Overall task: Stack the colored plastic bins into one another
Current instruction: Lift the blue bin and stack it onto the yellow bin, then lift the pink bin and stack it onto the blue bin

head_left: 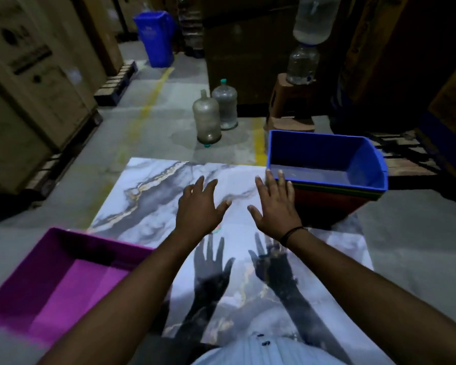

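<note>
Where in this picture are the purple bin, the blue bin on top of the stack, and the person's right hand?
purple bin (pixel 71 283), head view, on its inside floor.
blue bin (pixel 324 151), head view, on its inside far wall.
right hand (pixel 277 206), head view, on the back of the hand.

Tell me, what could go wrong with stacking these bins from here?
The stack topped by the blue bin sits at the marble-patterned board's far right corner, so pressing another bin in might tip it off. The purple bin overhangs the board's left edge and may slip. Dim light could hamper alignment.
</note>
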`<state>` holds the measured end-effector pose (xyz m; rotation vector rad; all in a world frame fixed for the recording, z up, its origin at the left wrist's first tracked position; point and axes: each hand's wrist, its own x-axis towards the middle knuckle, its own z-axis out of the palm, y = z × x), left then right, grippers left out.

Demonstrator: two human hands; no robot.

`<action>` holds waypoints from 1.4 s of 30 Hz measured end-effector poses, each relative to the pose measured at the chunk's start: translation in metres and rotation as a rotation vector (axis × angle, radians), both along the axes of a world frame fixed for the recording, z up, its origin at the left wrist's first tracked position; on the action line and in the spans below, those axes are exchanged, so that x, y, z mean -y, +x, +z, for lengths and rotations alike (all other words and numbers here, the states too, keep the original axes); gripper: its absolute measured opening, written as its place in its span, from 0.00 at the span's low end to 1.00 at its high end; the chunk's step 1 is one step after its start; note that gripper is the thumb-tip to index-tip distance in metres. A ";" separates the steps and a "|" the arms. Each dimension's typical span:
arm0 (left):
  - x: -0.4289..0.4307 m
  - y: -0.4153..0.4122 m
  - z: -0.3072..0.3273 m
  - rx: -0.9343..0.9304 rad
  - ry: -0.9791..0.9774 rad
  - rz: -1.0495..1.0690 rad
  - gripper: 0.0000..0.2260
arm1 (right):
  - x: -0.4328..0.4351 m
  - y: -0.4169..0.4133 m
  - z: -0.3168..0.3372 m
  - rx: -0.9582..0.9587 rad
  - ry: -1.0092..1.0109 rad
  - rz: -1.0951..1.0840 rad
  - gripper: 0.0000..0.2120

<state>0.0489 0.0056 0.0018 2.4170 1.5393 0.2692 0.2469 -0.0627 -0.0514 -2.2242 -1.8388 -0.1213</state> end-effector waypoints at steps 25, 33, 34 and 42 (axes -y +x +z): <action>-0.025 -0.204 -0.023 -0.037 -0.090 0.316 0.28 | -0.061 -0.209 0.008 -0.177 -0.453 0.322 0.13; -0.043 -0.205 -0.026 -0.155 -0.125 0.267 0.30 | -0.078 -0.094 0.022 -0.264 -0.258 -0.188 0.12; -0.045 -0.204 -0.029 -0.178 -0.145 0.274 0.30 | -0.075 -0.089 0.022 -0.300 -0.252 -0.201 0.12; -0.043 -0.191 -0.038 -0.174 -0.345 0.393 0.27 | -0.021 -0.110 -0.002 -0.526 -0.370 -0.196 0.21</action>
